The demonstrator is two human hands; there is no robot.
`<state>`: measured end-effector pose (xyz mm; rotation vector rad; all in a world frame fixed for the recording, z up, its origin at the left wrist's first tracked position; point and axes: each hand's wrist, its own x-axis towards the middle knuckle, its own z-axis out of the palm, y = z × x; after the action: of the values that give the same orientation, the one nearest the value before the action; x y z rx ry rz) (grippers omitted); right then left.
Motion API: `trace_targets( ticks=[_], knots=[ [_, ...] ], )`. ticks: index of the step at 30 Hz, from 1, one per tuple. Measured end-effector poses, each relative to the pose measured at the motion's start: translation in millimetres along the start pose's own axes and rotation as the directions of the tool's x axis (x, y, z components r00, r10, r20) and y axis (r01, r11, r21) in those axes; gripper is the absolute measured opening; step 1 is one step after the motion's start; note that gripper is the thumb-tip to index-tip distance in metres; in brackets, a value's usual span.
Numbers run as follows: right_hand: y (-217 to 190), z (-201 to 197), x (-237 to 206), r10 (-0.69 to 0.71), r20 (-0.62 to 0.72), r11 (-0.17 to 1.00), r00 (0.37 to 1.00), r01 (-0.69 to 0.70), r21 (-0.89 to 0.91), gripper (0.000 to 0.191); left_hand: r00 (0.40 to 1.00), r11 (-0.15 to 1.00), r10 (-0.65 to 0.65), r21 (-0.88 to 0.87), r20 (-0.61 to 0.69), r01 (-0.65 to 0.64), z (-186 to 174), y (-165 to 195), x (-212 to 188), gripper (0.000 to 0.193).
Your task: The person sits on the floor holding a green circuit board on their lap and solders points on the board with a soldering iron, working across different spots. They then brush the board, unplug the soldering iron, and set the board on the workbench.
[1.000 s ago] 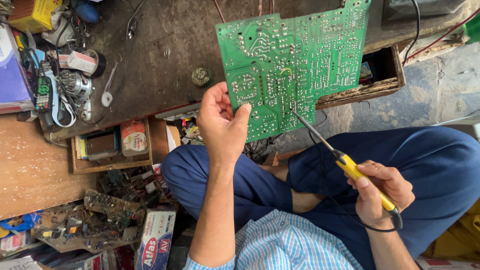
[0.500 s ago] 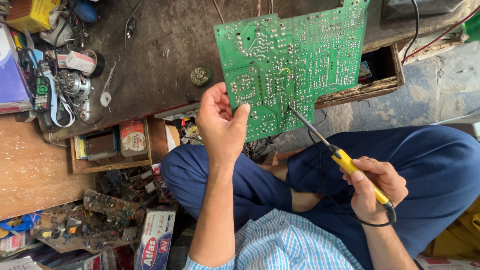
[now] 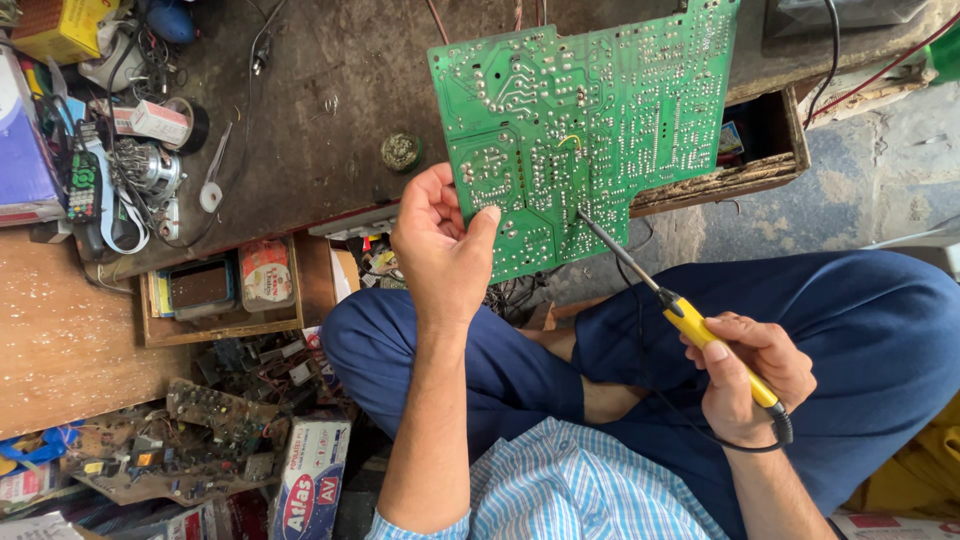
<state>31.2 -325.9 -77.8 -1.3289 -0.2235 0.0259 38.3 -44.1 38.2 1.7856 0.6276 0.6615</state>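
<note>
Soldering the green circuit board [image 3: 590, 130]

Our left hand [image 3: 440, 245] grips its lower edge above the surface [image 3: 320, 120]; our right hand [image 3: 750, 375], fingers wrapped around the yellow soldering iron [image 3: 690, 320], needs a steady tip.

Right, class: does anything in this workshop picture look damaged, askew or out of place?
The open wooden drawer behind the green circuit board has a ragged, splintered front edge. Loose circuit boards lie heaped on the floor beside the left knee. The soldering iron looks intact.
</note>
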Motion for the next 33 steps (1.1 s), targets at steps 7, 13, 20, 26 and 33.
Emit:
trace_targets(
  ticks=[7, 13, 20, 26, 33],
  knots=[
    [2.1, -0.4, 0.3, 0.011, 0.001, 1.0, 1.0, -0.011, 0.025, 0.017, 1.0, 1.0, 0.009, 0.007, 0.004, -0.009, -0.4, -0.5, 1.7, 0.038],
    [3.4, -1.0, 0.4, 0.009, 0.004, 1.0, 1.0, -0.009, 0.025, 0.017, 1.0, 1.0, 0.011, -0.028, 0.014, -0.01, -0.1, -0.4, 2.2, 0.038],
    [5.9, -0.7, 0.2, -0.089, 0.065, 0.992, 0.994, 0.083, 0.091, 0.017, 1.0, 1.0, 0.013, -0.011, 0.004, -0.013, 0.7, 0.8, 3.8, 0.038],
    [4.5, -1.2, 0.0, -0.034, 0.017, 0.999, 0.999, 0.034, 0.039, 0.021, 1.0, 1.0, 0.021, 0.013, 0.002, -0.021, 0.8, 2.6, 2.7, 0.038],
    [5.2, 0.7, 1.0, -0.017, 0.007, 0.999, 1.0, 0.017, 0.029, 0.022, 1.0, 1.0, 0.019, -0.013, 0.014, -0.018, 0.6, 3.7, 2.2, 0.038]
  ],
)
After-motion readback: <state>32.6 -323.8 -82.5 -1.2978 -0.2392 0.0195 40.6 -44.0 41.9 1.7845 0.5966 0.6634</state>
